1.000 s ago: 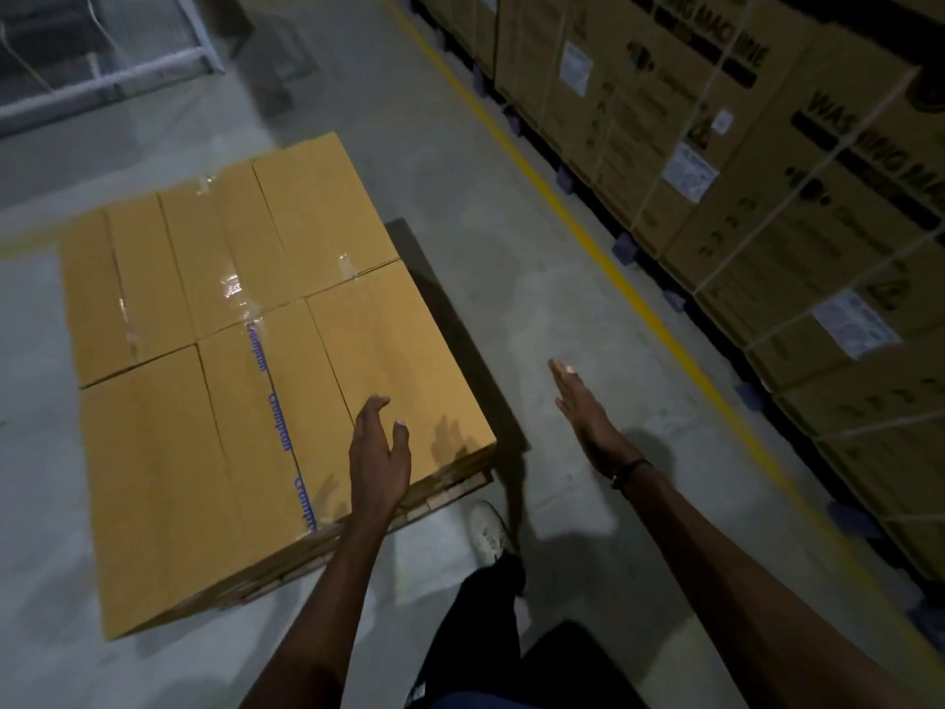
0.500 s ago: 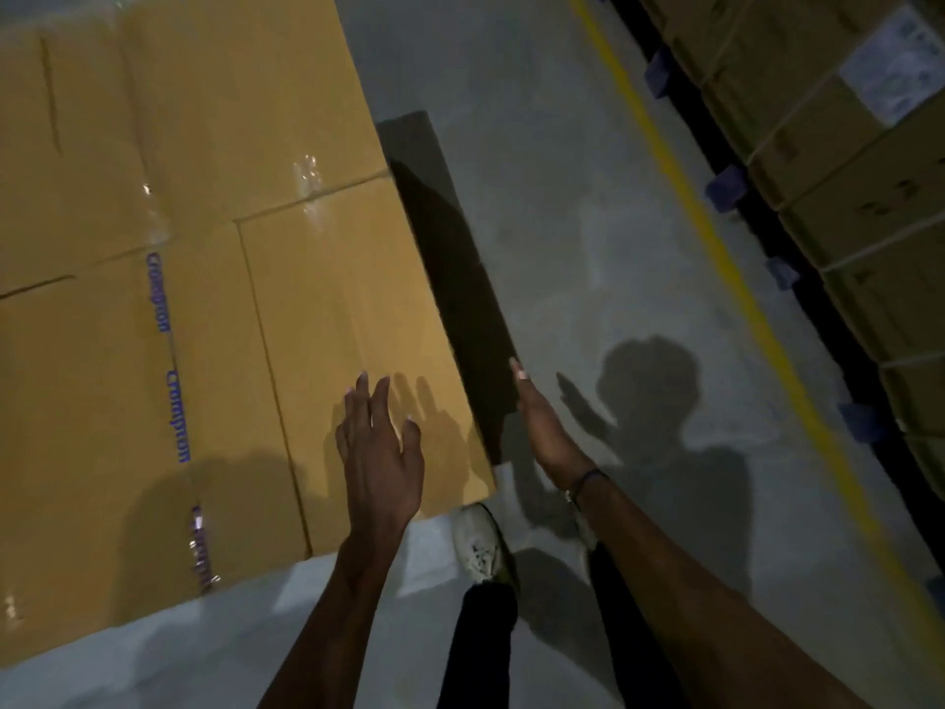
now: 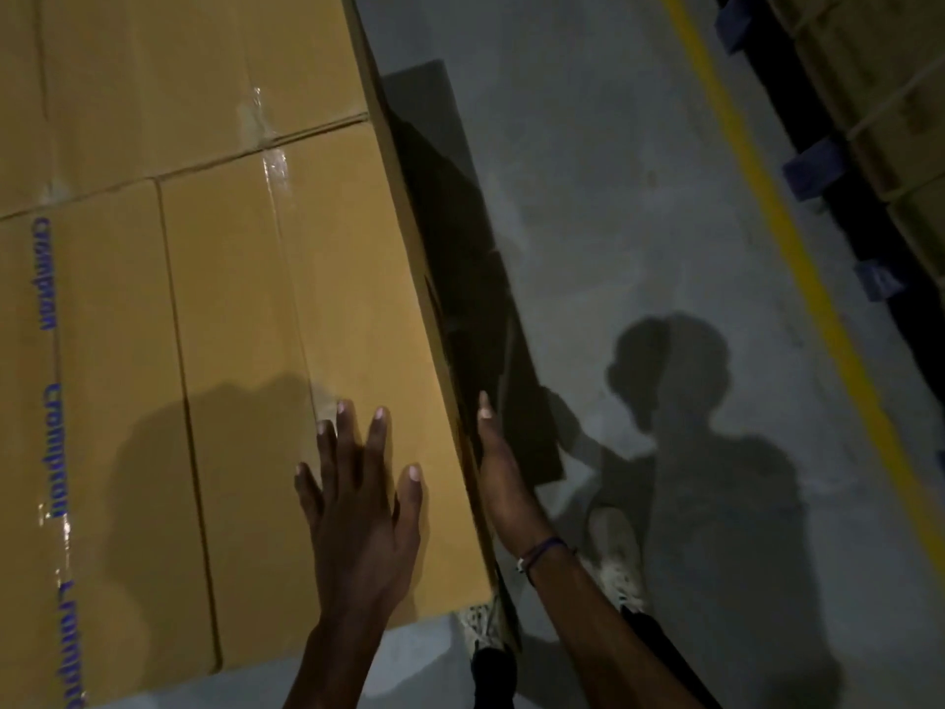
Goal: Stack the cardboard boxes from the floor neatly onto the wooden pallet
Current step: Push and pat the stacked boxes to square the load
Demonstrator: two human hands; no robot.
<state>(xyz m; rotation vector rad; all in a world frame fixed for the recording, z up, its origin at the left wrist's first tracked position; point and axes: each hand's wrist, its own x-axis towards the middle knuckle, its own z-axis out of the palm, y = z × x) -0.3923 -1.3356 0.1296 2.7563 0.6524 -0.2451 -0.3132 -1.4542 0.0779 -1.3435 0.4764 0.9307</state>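
2 hands work the near right corner of the cardboard box (image 3: 286, 350): the left hand (image 3: 360, 509) lies flat on its top, grip spread, while the right hand (image 3: 503, 483) sets straight fingers against its shadowed right side, pinching nothing. Squaring it well likely means even pressure, keeping edges flush with the neighbouring boxes (image 3: 169, 79) behind and to the left. Beyond lie the concrete floor (image 3: 613, 197) and a yellow line (image 3: 777, 232).

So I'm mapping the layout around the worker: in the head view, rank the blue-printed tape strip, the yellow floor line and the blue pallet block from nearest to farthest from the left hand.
From the left hand:
1. Blue-printed tape strip, on the box tops, to its left.
2. Yellow floor line, on the floor to its right.
3. Blue pallet block, beyond that line, upper right.
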